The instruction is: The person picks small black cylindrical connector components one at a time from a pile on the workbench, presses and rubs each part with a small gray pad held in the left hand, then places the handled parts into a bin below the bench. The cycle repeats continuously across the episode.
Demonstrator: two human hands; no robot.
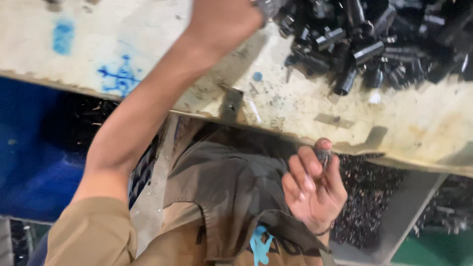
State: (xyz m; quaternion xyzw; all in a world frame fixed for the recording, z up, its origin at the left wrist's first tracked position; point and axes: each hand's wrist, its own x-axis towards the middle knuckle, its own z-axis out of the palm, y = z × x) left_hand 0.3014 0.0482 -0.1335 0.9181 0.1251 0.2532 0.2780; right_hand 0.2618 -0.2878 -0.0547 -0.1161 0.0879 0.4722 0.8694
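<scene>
Reaching over the surface (148, 44) edge, your left hand (224, 19) hits the black parts pile (374, 44), fingers hidden; right hand (313, 189) fingers pinch a small dark part (323, 156) below the edge.

The small dark part (323, 156) you hold is a short, dull black-grey piece, pinched between your thumb and fingertips below the near edge of the surface (207, 93); its exact shape is too blurred to tell. The pile of black cylindrical parts (374, 44) lies heaped at the far right of the surface, short tubes pointing every way, some with open ends showing.
</scene>
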